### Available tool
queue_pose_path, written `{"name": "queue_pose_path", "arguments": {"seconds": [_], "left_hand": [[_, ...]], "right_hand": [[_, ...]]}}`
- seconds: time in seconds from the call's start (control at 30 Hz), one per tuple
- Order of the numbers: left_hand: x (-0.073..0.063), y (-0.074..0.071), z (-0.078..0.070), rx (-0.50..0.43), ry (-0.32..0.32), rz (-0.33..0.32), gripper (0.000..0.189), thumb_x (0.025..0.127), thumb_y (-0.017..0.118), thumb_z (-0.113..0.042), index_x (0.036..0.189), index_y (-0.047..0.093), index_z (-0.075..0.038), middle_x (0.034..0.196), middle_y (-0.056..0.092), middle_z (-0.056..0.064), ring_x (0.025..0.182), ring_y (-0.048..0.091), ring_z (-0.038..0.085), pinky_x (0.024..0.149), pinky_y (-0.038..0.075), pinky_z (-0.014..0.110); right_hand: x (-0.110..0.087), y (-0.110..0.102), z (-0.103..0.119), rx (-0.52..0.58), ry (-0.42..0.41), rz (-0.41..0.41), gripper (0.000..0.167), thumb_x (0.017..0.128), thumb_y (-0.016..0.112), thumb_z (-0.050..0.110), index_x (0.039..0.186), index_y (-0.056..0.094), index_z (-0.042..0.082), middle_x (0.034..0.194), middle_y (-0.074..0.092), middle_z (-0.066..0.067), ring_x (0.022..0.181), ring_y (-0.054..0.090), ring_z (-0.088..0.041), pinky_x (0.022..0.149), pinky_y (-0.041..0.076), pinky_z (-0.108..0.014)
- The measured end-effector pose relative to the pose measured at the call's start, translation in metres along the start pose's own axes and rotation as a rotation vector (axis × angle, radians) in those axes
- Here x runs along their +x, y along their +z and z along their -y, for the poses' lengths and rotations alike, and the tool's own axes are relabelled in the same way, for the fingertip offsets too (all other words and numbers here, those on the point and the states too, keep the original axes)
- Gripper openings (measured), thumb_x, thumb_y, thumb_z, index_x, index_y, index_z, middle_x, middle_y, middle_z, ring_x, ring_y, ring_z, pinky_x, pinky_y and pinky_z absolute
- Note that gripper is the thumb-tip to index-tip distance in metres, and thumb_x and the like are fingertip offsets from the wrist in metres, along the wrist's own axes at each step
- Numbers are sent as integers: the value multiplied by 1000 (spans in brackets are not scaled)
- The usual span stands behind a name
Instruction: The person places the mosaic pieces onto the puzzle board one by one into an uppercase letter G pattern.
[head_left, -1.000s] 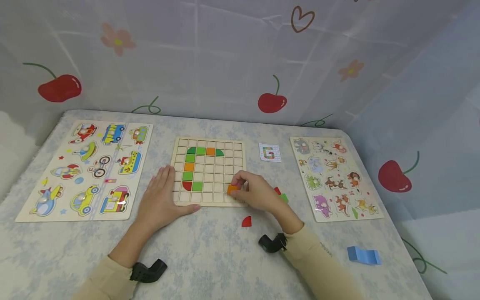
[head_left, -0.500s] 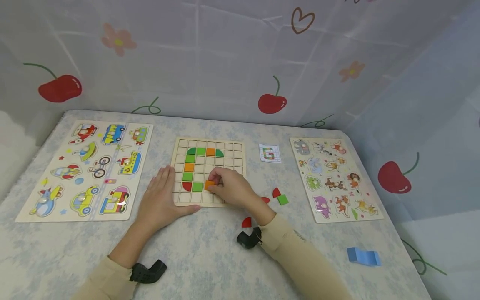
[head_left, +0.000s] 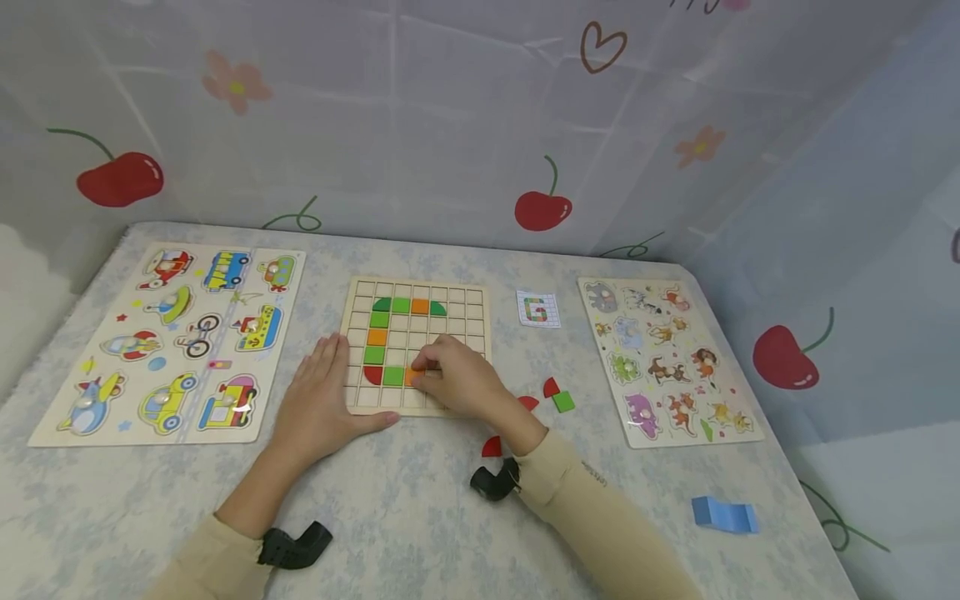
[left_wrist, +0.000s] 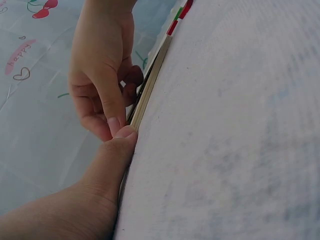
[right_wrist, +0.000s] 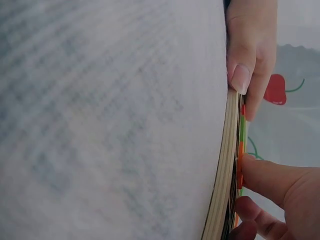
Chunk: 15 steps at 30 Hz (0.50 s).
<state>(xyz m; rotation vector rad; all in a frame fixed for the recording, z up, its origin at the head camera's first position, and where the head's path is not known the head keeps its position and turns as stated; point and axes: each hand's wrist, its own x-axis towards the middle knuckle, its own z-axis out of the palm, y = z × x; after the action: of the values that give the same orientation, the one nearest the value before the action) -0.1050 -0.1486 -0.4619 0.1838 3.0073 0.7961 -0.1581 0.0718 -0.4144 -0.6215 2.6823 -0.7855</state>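
In the head view, a wooden grid board (head_left: 465,337) holds green, orange and red tiles in a C-like shape. My right hand (head_left: 463,379) is over its lower middle, thumb and fingertips pinching an orange square tile (head_left: 411,377). This tile lies in the bottom row, right beside a green square tile (head_left: 392,377). To the left of that sits a red quarter-round tile (head_left: 372,376). My left hand (head_left: 321,404) rests along the board's left edge with fingers straight, its thumb at the front edge. The right wrist view shows my right thumb (right_wrist: 272,177) against the orange tile.
Right of the board lie a loose green square (head_left: 563,402) and red quarter-rounds (head_left: 551,387); another red piece (head_left: 491,447) is in front. A small pattern card (head_left: 537,309) is behind them. A vehicle puzzle (head_left: 168,350), an animal puzzle (head_left: 667,358) and a blue block (head_left: 724,515) flank the area.
My right hand has moved left across the board with the orange tile, then lowered it into the bottom row beside the green square. The left hand has stayed in place.
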Motion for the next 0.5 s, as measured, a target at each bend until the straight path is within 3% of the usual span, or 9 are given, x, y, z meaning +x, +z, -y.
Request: {"name": "queue_pose_path", "arguments": {"seconds": [0.13,0.3,0.5], "left_hand": [[0,0,-1,7,3,-2,138,66,72,-79,157,9,5,165,10,23,154,9,40,124,13,58],[0,2,1,12,-2,-2,138,66,72,-78,157,9,5,165,10,24,154,9,41,124,13,58],[1,4,3,10,3,-8,139,65,72,-79,157,8,4,166,10,23,153,10,41,124,13,59]], "right_hand": [[-4,-2,-2,-29,-26,10,20,92,72,27,110,77,20,105,61,5,82,56,-9,70,48,-21],[-16,-9,-10,-72,-53,43,32,93,70,23,124,71,21,106,61,6,78,54,-10,66,47,-22],[-42,-33,-35,-54,37,-6,32,91,72,23,123,68,19,106,63,4,75,53,-13,68,47,-27]]}}
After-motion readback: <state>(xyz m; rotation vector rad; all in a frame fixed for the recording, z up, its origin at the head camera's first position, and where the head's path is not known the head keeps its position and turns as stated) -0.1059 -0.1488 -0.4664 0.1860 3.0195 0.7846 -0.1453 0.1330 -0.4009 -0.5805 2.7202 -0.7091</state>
